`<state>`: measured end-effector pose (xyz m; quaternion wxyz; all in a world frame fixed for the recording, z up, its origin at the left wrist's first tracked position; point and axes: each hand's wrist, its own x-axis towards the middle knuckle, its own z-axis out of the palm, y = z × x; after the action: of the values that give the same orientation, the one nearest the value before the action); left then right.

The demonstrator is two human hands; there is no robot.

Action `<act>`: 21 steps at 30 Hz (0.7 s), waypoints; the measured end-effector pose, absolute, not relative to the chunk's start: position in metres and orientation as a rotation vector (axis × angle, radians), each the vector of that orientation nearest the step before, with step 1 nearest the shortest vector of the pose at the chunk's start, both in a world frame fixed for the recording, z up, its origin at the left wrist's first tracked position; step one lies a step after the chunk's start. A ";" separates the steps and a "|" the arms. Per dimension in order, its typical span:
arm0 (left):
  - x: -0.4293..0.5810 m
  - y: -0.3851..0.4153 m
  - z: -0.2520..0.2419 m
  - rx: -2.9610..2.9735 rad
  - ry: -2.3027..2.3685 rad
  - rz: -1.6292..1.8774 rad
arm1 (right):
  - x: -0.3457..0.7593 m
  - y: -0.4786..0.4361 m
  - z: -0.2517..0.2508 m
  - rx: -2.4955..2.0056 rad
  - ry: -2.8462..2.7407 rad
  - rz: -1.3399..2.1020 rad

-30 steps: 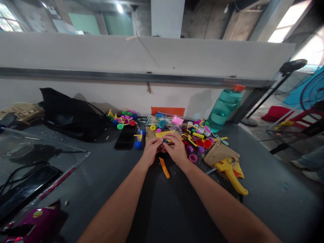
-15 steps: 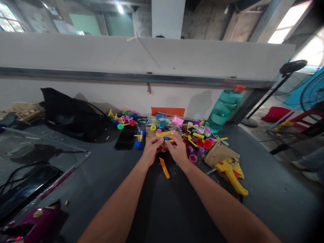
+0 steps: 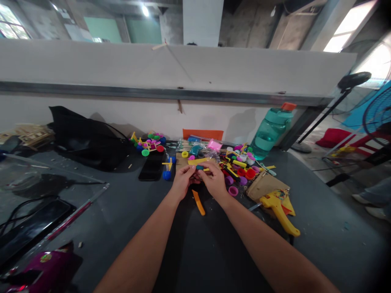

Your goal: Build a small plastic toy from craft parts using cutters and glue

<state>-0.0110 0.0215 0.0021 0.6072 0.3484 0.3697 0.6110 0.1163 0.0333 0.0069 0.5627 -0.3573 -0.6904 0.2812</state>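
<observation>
My left hand [image 3: 182, 180] and my right hand [image 3: 214, 179] meet at the middle of the dark table. Both have their fingers closed round a small teal piece [image 3: 199, 167], which shows between the fingertips. A thin yellow strip runs from it along my right fingers; how they join is hidden. Just below the hands lies an orange-handled tool [image 3: 198, 202], its dark far end partly covered. To the left of my left hand stands a little model with blue wheels [image 3: 166, 175]. Purple rings [image 3: 233, 191] and loose colourful parts lie beside my right hand.
A yellow glue gun [image 3: 280, 213] rests at the right by brown cardboard [image 3: 265, 185]. Behind it stands a teal water bottle [image 3: 269, 132]. A black phone [image 3: 151, 167], a black bag [image 3: 87, 136] and a clear sheet [image 3: 45, 175] are on the left. A white partition [image 3: 122, 65] closes the back.
The teal piece has shifted very slightly between my fingers. Otherwise my hands and the things on the table stay in place.
</observation>
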 end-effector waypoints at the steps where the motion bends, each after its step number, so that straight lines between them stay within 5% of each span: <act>1: -0.011 0.022 0.002 0.807 0.855 1.410 | 0.116 0.033 0.007 -0.839 -1.629 0.659; 21: -0.012 0.021 0.004 0.779 0.861 1.414 | 0.116 0.033 0.005 -0.837 -1.596 0.686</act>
<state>-0.0116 0.0210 0.0036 0.6099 0.3373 0.3729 0.6126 0.1164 0.0333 0.0054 0.5700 -0.3568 -0.6800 0.2922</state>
